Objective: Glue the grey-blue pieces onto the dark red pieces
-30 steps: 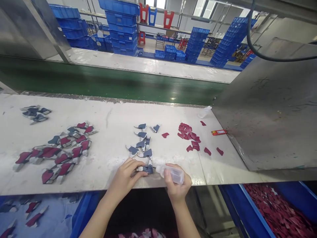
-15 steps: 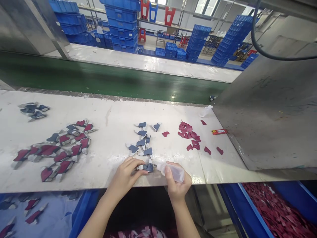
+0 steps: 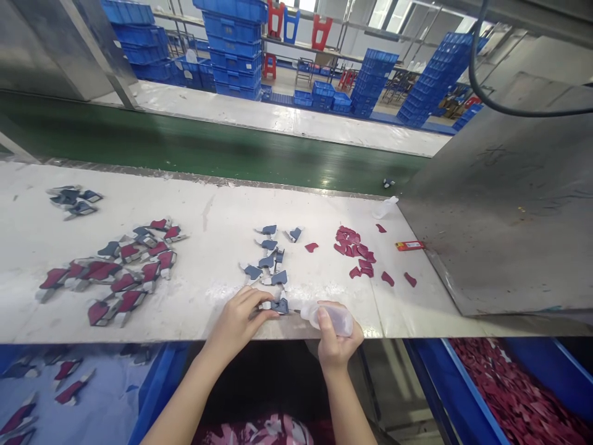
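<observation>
My left hand [image 3: 242,315] pinches a small blue-and-white plastic part [image 3: 279,305] at its white end, near the table's front edge. In my right hand [image 3: 340,343] is a translucent squeeze bottle [image 3: 337,319], lying nearly level with its thin tip pointing left at the part, a small gap between them. Just beyond, several more blue-and-white parts [image 3: 266,261] lie in a loose cluster. To the right are flat maroon pieces [image 3: 352,243] in a small heap, with a single maroon piece [image 3: 312,247] lying apart from it.
Parts with maroon faces [image 3: 125,281] are piled on the left of the white table [image 3: 222,210]. A red packet [image 3: 410,246] and a clear plastic item [image 3: 385,208] lie by the metal panel [image 3: 523,235]. Below are blue bins [image 3: 479,395]. A green conveyor belt [image 3: 222,154] runs behind.
My right hand has drawn the bottle slightly right, widening the gap from its tip to the part. My left hand keeps its pinch. The whole view has shifted a little.
</observation>
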`<state>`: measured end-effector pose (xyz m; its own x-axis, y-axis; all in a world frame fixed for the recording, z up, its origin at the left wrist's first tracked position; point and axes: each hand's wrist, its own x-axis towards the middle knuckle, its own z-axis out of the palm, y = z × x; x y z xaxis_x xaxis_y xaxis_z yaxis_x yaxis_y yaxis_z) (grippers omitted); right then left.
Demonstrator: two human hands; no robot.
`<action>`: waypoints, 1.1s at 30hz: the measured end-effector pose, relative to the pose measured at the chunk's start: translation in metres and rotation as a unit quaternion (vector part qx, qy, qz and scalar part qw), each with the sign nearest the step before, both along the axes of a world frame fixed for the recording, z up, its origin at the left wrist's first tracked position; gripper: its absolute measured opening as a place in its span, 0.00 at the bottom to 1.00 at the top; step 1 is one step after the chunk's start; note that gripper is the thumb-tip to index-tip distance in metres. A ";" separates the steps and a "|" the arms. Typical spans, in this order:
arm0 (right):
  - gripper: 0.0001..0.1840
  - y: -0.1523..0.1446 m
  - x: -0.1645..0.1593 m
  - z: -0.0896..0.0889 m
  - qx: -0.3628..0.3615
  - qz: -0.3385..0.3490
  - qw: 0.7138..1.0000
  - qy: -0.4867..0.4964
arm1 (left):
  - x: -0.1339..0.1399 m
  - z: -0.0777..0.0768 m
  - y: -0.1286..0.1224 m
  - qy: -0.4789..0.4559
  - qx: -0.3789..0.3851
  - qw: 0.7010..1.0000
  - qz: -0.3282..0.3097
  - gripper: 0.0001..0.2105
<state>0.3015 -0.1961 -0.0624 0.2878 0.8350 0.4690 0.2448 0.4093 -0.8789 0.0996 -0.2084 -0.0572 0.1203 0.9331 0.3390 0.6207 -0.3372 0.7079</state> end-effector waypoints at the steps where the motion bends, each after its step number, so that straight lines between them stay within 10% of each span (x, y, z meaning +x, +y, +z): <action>1: 0.08 0.000 0.000 0.000 0.000 0.003 1.000 0.003 | 0.000 0.000 0.000 0.001 0.000 1.000 0.001 0.08; 33: 0.10 0.003 -0.003 0.007 -0.037 0.050 0.998 -0.008 | 0.001 0.002 -0.001 -0.008 0.001 1.000 0.007 0.06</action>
<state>0.2984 -0.1935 -0.0552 0.1942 0.8916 0.4091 0.2191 0.3671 -0.9040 0.1009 -0.2097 -0.0551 0.1023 0.9339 0.3427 0.6140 -0.3303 0.7169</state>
